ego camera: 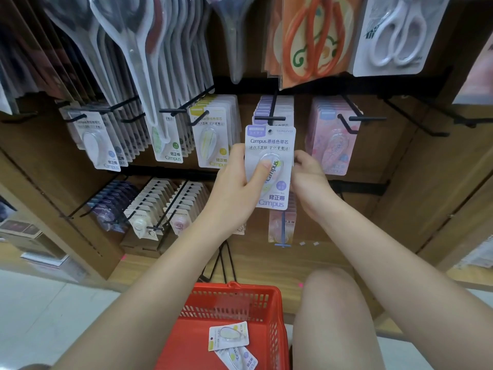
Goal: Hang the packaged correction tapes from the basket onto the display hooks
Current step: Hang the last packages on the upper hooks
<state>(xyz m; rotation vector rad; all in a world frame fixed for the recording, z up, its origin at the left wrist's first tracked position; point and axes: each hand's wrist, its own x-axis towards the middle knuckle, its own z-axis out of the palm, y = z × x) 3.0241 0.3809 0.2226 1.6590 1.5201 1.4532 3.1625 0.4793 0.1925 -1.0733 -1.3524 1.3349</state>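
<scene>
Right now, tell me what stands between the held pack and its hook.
Nothing visible. The pack, held by the left hand and right hand, sits just below the purple-row hook; the hook's tip is bare, with purple packs hanging behind it.

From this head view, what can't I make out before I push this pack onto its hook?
- Hang hole of the held correction tape pack: too small and blurred to see whether the hook is through it.
- Fingertips of the right hand: hidden behind the pack. The left hand shows only its thumb in front.
- Red basket: cut off by the bottom edge and covered by the forearm and knee, so the remaining count is unknown.
</scene>
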